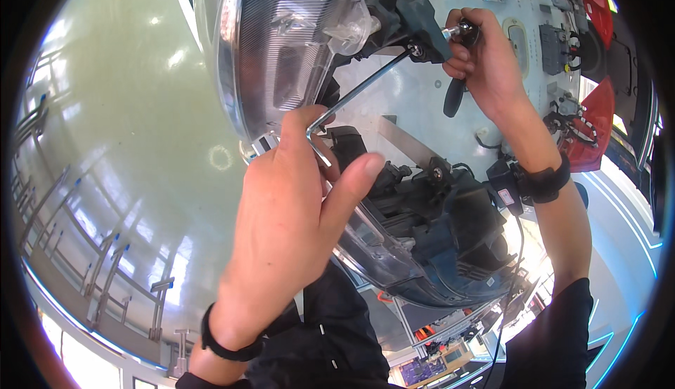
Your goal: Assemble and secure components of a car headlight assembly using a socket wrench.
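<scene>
My left hand (281,213) curls its fingers round the short bent end of a silver hex key (365,88), with the thumb stretched out. The key's long arm slants up to a bolt (415,51) in the black plastic bracket (420,20) of a car headlight (281,44). On the bracket's other side, my right hand (492,72) grips a ratchet wrench (453,98) by its head, the black handle hanging down below the fingers. The ratchet's silver socket end points at the bracket; whether it touches is hard to see.
A second headlight (450,241) lies nearer to me, below the hex key. Red tail lights (598,122) and dark parts (559,48) lie at the right on the pale tabletop (415,100). Metal racks (105,276) stand on the floor at left. A cable (519,248) hangs from my right wrist.
</scene>
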`<state>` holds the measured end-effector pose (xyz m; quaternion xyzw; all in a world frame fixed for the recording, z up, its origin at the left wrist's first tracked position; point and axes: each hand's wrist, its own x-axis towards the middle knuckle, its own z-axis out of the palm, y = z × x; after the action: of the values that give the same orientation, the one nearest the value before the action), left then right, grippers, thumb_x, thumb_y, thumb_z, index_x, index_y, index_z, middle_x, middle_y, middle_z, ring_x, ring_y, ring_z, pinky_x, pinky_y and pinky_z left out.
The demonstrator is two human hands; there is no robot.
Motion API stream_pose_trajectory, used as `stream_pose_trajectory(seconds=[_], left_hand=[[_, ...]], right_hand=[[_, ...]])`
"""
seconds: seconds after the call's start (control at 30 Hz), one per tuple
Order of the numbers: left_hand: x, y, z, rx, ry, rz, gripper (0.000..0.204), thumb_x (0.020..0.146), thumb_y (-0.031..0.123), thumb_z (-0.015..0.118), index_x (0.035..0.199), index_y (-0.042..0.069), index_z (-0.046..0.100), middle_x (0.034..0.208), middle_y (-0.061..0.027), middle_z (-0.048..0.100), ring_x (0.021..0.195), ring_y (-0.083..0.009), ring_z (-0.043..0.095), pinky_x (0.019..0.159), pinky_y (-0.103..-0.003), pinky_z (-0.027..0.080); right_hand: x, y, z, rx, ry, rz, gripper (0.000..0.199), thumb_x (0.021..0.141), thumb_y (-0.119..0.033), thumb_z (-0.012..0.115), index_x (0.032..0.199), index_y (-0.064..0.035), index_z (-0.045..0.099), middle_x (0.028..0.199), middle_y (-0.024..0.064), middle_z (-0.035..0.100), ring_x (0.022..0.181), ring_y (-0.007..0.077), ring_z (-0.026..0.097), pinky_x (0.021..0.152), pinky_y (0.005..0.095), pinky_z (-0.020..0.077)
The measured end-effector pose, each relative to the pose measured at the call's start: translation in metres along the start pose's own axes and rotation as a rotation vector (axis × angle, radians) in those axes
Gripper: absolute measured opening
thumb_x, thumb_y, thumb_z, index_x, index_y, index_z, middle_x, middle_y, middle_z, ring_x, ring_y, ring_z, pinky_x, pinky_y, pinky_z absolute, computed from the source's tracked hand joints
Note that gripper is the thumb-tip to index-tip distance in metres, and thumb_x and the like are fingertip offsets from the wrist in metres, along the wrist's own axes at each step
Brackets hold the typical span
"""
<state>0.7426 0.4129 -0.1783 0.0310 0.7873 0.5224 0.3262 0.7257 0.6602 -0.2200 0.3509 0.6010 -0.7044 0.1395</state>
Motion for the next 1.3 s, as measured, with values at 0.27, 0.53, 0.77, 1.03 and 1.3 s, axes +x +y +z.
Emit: stream_pose_trajectory(seconds=[0.27, 0.53, 0.77, 1.03, 1.3], left_hand=[[0.017, -0.01, -0.022, -0.038, -0.252, 0.192, 0.04, 0.094, 0.031, 0.041, 0.072, 0.0, 0.054, 0.047, -0.0064, 0.048, 0.043, -0.0158, 0.046, 0.045, -0.028, 0.037], [0.006, 0.0, -0.009, -1.207, -0.451, -0.779, 0.054, 0.097, 0.039, 0.027, 0.067, 0.004, 0.055, 0.043, -0.0042, 0.043, 0.041, -0.0123, 0.039, 0.047, -0.026, 0.033], [0.01, -0.003, -0.008, 0.178, 0.071, -0.075, 0.046, 0.091, 0.028, 0.053, 0.054, 0.0, 0.05, 0.047, -0.0052, 0.046, 0.042, -0.0118, 0.04, 0.042, -0.026, 0.03], [0.023, 0.011, -0.023, 0.796, 0.086, 0.188, 0.041, 0.078, 0.023, 0.07, 0.053, -0.001, 0.048, 0.044, -0.0125, 0.038, 0.038, -0.0276, 0.035, 0.04, -0.035, 0.027], [0.023, 0.001, -0.026, 0.737, 0.272, 0.38, 0.028, 0.072, 0.021, 0.075, 0.067, 0.002, 0.055, 0.054, -0.0068, 0.053, 0.043, -0.0194, 0.048, 0.042, -0.029, 0.035]], right_hand=[[0.005, 0.0, -0.005, 0.028, -0.022, -0.013, 0.027, 0.087, -0.029, 0.043, 0.07, -0.0088, 0.049, 0.053, -0.0032, 0.034, 0.046, 0.0066, 0.024, 0.047, 0.0234, 0.0236], [0.021, 0.008, -0.006, 0.114, -0.151, -0.065, 0.028, 0.085, -0.028, 0.042, 0.07, -0.0055, 0.049, 0.052, -0.0021, 0.031, 0.046, 0.0071, 0.025, 0.046, 0.0234, 0.0225], [0.02, 0.003, -0.012, 0.051, -0.168, -0.102, 0.03, 0.086, -0.028, 0.042, 0.07, -0.0045, 0.05, 0.051, -0.0029, 0.029, 0.046, 0.0065, 0.024, 0.046, 0.0231, 0.0222], [0.02, 0.006, -0.014, 0.078, -0.194, -0.106, 0.03, 0.088, -0.029, 0.04, 0.072, -0.0051, 0.05, 0.052, -0.0042, 0.028, 0.047, 0.0057, 0.023, 0.047, 0.0221, 0.0225], [0.021, 0.007, -0.013, 0.043, -0.191, -0.115, 0.031, 0.088, -0.03, 0.04, 0.072, -0.0056, 0.05, 0.051, -0.0044, 0.028, 0.047, 0.0047, 0.023, 0.047, 0.0219, 0.0223]])
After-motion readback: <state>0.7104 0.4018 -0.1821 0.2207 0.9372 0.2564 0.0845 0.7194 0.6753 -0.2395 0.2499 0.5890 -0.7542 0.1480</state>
